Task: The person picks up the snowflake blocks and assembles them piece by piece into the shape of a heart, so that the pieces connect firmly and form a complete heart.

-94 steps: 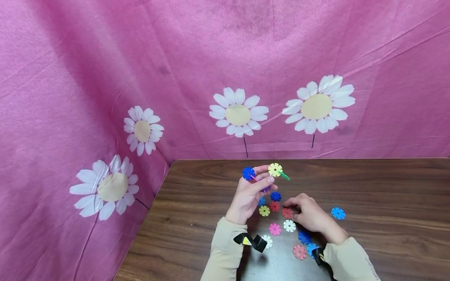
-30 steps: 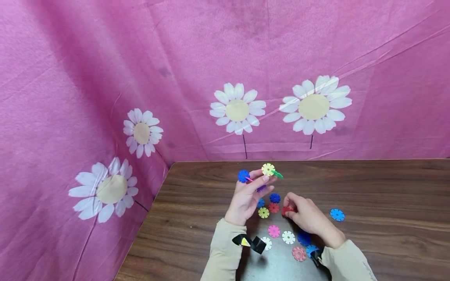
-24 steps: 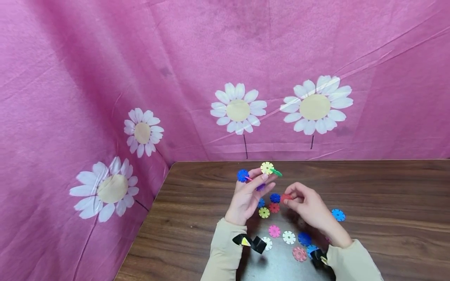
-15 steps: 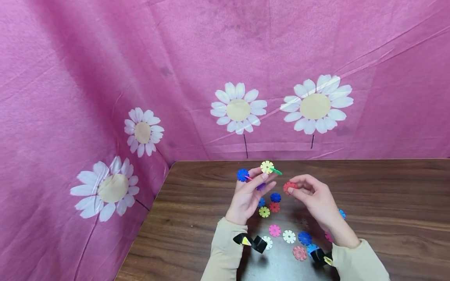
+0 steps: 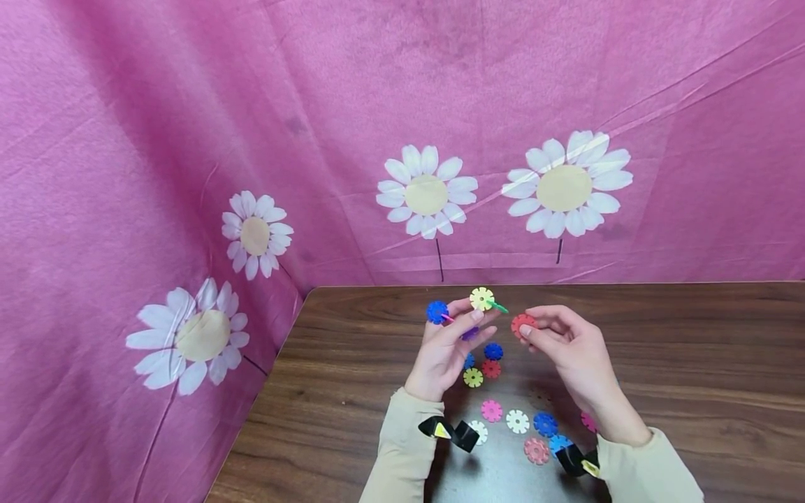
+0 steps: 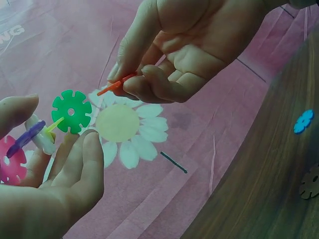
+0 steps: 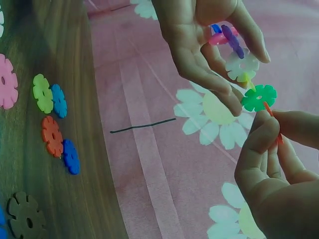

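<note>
Chain of linked notched discs (image 7: 242,64) hangs raised above the brown tabletop (image 5: 352,391) in the left hand (image 5: 448,349), whose thumb and nearest finger pinch it while the other fingers reach out, only slightly bent. From its left end run a blue disc (image 5: 437,312), a pink one seen edge-on, a purple disc (image 5: 469,334), a white one clearer from the wrists, a yellow disc (image 5: 481,299) and, slanting outward, a green disc (image 6: 72,112). A black wrist camera (image 5: 464,434) sits on the beige left sleeve (image 5: 402,440). Loose pieces lie flat below, left to right: a light blue piece (image 5: 469,361) partly hidden by the left hand, a yellow piece (image 5: 473,378), a white piece (image 5: 481,432), a red piece (image 5: 492,369), a pink piece (image 5: 492,411), a dark blue piece (image 5: 493,351) and another white piece (image 5: 518,421). Above that last one, just beside the green tip and apart from it, a red disc (image 5: 524,326) is pinched between thumb and fingers of the right hand (image 5: 575,349), its fingers curled. Under that arm lie a salmon piece (image 5: 537,451), a blue piece (image 5: 546,424) and, by the right sleeve (image 5: 648,464), a second pink piece (image 5: 588,422). Behind everything, a pink curtain (image 5: 352,84) bears big white daisies.
</note>
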Motion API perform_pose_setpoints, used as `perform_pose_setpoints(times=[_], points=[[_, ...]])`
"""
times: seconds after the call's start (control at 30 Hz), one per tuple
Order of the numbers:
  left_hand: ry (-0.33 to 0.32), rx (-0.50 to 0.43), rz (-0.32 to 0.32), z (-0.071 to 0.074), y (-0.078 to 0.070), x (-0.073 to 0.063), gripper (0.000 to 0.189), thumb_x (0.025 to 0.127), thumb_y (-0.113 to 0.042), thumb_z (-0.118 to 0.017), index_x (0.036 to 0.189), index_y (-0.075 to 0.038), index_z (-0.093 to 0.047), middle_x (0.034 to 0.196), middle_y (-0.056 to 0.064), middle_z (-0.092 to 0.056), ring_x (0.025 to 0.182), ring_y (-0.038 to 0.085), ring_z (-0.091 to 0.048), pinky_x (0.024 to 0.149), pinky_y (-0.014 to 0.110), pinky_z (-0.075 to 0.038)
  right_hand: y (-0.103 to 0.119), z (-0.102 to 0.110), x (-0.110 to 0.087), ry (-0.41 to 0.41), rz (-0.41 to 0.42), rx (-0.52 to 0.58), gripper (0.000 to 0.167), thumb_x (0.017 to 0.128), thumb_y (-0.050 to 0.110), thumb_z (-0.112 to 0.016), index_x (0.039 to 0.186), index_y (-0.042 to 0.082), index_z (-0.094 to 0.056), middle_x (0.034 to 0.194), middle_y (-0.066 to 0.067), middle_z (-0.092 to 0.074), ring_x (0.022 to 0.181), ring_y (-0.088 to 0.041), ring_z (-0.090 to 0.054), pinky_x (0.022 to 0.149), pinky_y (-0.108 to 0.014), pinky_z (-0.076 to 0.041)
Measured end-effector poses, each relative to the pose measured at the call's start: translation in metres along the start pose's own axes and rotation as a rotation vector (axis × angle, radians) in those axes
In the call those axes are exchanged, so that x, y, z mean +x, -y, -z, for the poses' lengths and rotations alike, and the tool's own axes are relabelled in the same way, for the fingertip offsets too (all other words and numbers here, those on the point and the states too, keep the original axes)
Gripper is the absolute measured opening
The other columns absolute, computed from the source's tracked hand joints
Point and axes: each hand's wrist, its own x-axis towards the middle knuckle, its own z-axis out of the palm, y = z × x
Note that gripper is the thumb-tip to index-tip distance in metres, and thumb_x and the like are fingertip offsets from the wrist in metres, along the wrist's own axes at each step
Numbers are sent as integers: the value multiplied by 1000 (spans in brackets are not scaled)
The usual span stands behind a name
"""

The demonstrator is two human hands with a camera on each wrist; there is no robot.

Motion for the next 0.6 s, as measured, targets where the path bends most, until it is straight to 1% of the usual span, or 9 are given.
perform_pose_setpoints(times=[0.13,0.3,0.47,0.6], points=[[17,17,3,0,1,0,18,91,-1,-57,98,-15,-66,102,0,-71,103,17,-69,86,30,-57,0,0,0,-11,11,25,21,90,3,-65,110,4,-61,88,6,-70,77,-8,-71,68,-19,-56],[32,28,6,1,2,-1,19,91,0,-56,100,-15,-66,101,-1,-72,100,15,-70,86,28,-56,-1,-1,0,-34,30,52,20,89,-1,-65,108,5,-62,87,6,-70,73,-6,-70,67,-20,-57],[32,34,18,0,2,-1,19,90,-1,-59,100,-16,-66,97,-2,-73,98,15,-71,85,29,-57,-1,-2,-1,-43,34,41,21,89,0,-65,109,4,-62,87,6,-70,73,-5,-70,67,-20,-57],[40,45,20,-1,2,-1,19,89,-1,-61,103,-15,-63,97,-2,-73,96,14,-71,84,28,-57,-1,-2,-2,-53,33,31,21,89,1,-66,109,3,-61,88,6,-70,73,-6,-70,67,-19,-57]])
